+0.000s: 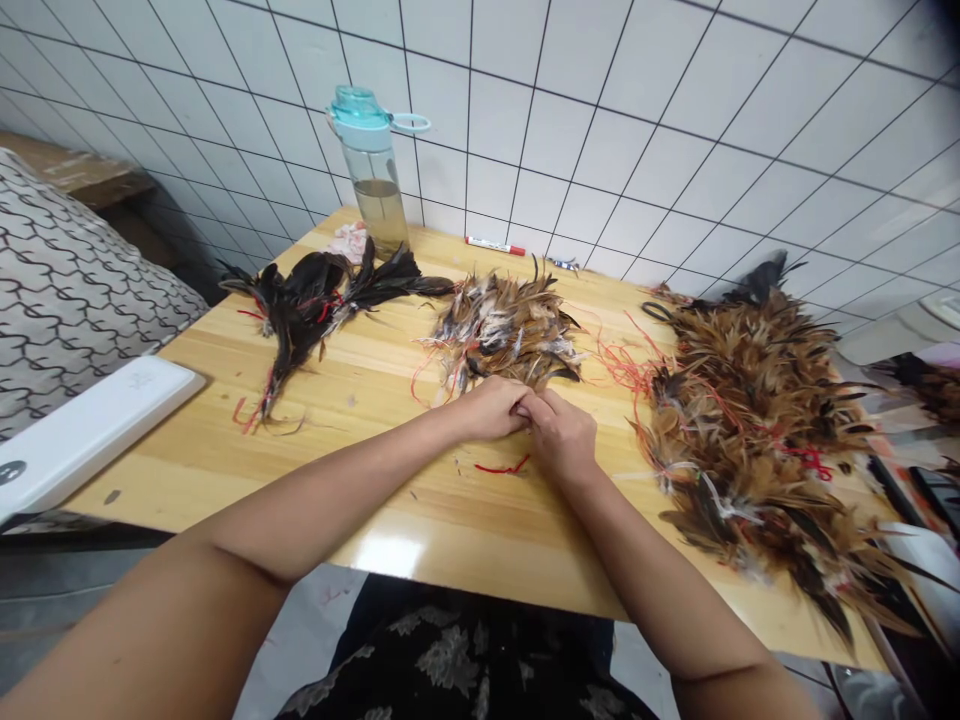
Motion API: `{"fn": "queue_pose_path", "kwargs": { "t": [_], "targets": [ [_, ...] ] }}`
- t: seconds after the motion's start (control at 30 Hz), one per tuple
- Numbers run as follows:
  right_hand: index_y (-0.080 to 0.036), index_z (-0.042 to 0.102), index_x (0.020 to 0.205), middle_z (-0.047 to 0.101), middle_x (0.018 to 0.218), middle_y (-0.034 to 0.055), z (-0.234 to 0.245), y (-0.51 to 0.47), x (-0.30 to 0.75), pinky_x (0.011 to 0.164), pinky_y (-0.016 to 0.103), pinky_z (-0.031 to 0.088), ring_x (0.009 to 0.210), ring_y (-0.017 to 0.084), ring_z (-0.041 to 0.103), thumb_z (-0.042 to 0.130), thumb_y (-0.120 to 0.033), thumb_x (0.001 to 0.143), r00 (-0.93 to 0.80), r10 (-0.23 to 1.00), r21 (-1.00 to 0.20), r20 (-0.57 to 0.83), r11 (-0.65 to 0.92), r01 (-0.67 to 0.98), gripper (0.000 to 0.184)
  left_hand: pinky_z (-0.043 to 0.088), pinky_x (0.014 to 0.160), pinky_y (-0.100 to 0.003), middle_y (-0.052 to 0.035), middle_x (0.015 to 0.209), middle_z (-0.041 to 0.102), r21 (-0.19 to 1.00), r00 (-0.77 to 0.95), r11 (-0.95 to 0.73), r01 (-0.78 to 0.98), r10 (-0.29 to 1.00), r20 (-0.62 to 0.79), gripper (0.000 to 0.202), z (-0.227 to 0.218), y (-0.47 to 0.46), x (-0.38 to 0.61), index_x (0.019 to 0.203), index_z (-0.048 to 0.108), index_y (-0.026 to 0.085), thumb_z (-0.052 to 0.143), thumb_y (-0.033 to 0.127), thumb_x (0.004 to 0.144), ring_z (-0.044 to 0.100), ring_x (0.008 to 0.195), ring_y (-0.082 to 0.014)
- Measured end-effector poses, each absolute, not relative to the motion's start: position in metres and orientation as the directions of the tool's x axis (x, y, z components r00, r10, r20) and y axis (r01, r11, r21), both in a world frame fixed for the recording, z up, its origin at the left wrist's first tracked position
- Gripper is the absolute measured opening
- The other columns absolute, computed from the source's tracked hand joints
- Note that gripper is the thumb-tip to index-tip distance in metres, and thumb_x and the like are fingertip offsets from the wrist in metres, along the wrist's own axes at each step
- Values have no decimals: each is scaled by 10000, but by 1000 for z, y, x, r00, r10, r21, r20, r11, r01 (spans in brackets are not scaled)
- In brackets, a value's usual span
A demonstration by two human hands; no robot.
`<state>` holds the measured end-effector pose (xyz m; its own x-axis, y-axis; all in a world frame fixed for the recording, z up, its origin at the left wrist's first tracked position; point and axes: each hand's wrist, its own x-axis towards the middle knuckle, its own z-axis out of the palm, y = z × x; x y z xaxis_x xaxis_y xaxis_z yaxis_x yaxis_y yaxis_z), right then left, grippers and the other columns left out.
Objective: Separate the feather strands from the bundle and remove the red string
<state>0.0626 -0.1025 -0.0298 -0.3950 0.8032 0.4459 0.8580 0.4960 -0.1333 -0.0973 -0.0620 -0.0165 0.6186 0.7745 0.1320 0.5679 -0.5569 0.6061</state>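
My left hand (495,408) and my right hand (562,435) meet over the middle of the wooden table, pressed together with fingers curled. Whatever lies between the fingers, if anything, is hidden. Just beyond them is a pile of brown and white feathers (510,325) with red thread at its left side. On the table close below my hands lies a short piece of red thread (502,468). Bundles of black feathers (304,295), tied with red, lie farther left. A large heap of brown feathers (750,370) spreads to the right, with tangled red threads (626,365) at its near-left edge.
A water bottle (375,170) with a turquoise lid stands near the tiled wall, beside a crumpled tissue (349,241). A red-capped marker (495,245) lies at the table's back. At the left edge sits a long white device (97,430).
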Motion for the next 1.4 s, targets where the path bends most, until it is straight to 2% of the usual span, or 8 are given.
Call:
{"fn": "queue_pose_path", "kwargs": {
  "t": [0.07,0.23,0.33,0.57,0.73,0.93,1.07,1.4],
  "targets": [
    [-230,689,879,637,748,23,-30,-101,62,555,247,320,649,132,534,471,-246,925,-350,825,-204,444,473,857,223,369,630,-216,-24,718,657,663,589,-492,564,803,95,102,-16,-63,-97,702,634,142,575,187,773,561,676,-124],
    [-204,635,829,671,815,46,-38,-83,77,704,264,452,770,166,608,455,-260,912,-130,913,-620,386,362,696,207,414,692,-198,-16,797,713,860,588,-311,404,809,16,211,-12,-60,-105,821,691,142,553,301,832,608,739,-114],
    [-214,651,858,696,836,46,-45,-75,84,741,299,486,788,181,630,506,-261,868,-148,942,-732,300,327,598,153,419,683,-193,-19,807,704,891,562,-282,357,826,36,197,-12,-59,-106,872,674,130,554,278,825,595,736,-108],
    [-231,706,907,727,864,49,-44,-75,86,767,324,494,808,192,650,581,-239,804,-279,934,-706,221,351,615,162,368,593,-175,30,679,588,901,526,-301,314,845,99,115,-21,-60,-103,901,575,145,551,184,796,508,631,-84],
    [-209,691,786,710,826,55,-38,-76,86,765,318,485,793,184,639,566,-259,812,-221,929,-723,297,370,583,137,384,606,-178,10,706,610,950,565,-209,231,824,44,126,-23,-56,-104,910,586,131,552,183,800,521,638,-78],
    [-192,631,806,582,627,-7,-32,-78,88,504,242,417,507,114,491,570,-416,811,-76,996,-946,39,61,318,232,406,595,-185,-19,707,631,996,577,-45,78,816,-8,153,-25,-52,-104,889,628,100,576,215,802,505,601,-65],
    [-189,630,817,565,623,-15,-30,-78,88,499,227,399,502,100,463,580,-456,806,-17,1000,-975,24,27,220,272,429,604,-187,-24,714,640,999,588,29,40,807,-47,125,-27,-51,-105,829,650,98,628,200,760,523,598,-60],
    [-214,712,821,726,849,64,-40,-76,83,775,326,501,804,194,654,530,-197,799,-273,922,-702,274,386,598,184,439,628,-182,-31,717,688,987,573,-22,158,816,-74,155,-24,-54,-106,832,697,106,629,152,700,578,636,-80]
  ]
}}
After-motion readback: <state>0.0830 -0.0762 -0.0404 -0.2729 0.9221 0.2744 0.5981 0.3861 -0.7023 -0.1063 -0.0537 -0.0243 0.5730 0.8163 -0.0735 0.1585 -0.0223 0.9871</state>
